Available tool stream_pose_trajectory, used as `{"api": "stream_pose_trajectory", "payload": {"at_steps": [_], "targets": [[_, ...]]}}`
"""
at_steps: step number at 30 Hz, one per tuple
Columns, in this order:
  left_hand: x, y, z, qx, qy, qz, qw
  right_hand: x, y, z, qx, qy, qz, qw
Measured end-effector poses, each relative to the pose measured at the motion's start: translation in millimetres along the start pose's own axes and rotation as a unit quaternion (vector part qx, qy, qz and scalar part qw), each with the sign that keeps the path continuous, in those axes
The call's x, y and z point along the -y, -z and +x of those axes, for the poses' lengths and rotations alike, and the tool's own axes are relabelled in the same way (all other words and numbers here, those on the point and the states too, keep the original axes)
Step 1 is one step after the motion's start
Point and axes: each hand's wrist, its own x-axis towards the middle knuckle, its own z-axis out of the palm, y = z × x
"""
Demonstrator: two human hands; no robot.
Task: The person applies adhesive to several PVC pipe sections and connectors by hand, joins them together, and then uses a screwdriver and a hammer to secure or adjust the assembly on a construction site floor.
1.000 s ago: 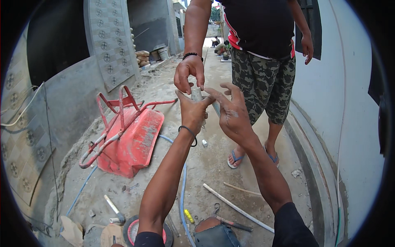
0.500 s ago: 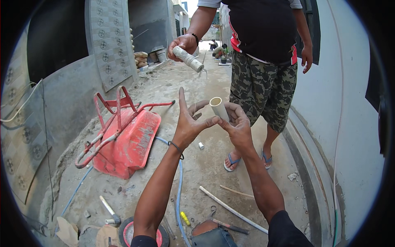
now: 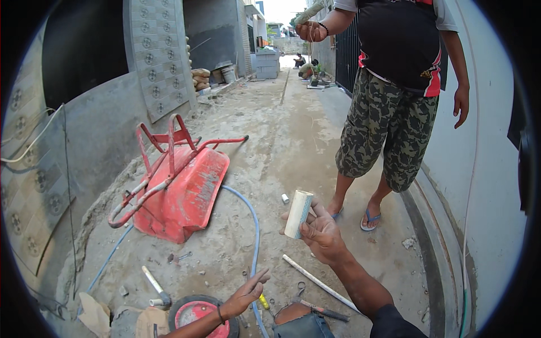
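Observation:
My right hand [image 3: 322,234] holds a short white pipe piece [image 3: 298,213] upright at the centre of the view. My left hand [image 3: 246,293] is low near the bottom edge, fingers spread and empty, just right of a red wheel [image 3: 194,313] and over the blue hose [image 3: 255,242]. A person in camouflage shorts [image 3: 389,132] stands in front of me, a raised hand [image 3: 311,29] gripping another pale pipe piece at the top of the view.
An overturned red wheelbarrow [image 3: 183,180] lies on the dirt ground at left against a grey wall. A hammer [image 3: 155,286], a thin white pipe [image 3: 318,281], a small white fitting [image 3: 285,198], pliers and a yellow-handled tool lie around my feet. A white wall runs on the right.
My left hand let go of the pipe piece and dropped toward the ground; my right hand lowered with the piece. The other person raised their own pipe piece higher.

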Motion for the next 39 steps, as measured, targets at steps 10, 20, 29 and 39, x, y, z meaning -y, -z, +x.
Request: {"api": "stream_pose_trajectory", "payload": {"at_steps": [10,20,29,39], "targets": [[58,-101,-71,-0.014,0.056,-0.267,0.962,-72,-46,-31,0.044,-0.172,-0.04,0.983],[-11,-32,-89,-0.298,-0.207,-0.294,0.884,-68,-79,-43,0.259,-0.219,-0.319,0.885],[20,-32,-96,-0.37,-0.015,-0.518,0.771,-60,-62,-60,0.313,-0.023,-0.493,0.812],[-11,-2,-131,-0.471,-0.102,-0.514,0.71,-65,23,-474,-0.013,-0.507,-0.546,0.667]]}}
